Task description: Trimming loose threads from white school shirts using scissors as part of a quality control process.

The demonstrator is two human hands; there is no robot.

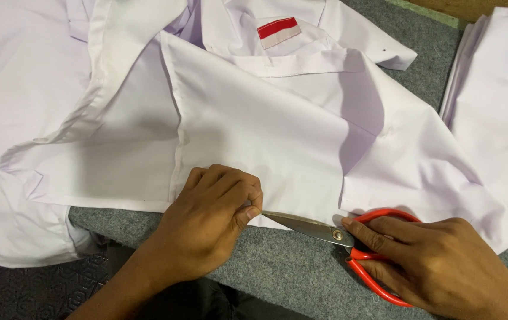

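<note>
A white shirt [266,124] lies spread on a grey felt surface [289,266], with a small red and white patch [279,31] on its chest. My left hand [209,222] pinches the shirt's lower hem between thumb and fingers. My right hand [438,264] grips red-handled scissors [349,243], fingers through the loops. The steel blades point left along the hem, their tips right by my left thumb.
A stack of folded white garments [497,106] lies at the right. More white cloth [16,89] covers the left side. The felt's near edge drops to a dark patterned floor [22,290] at bottom left.
</note>
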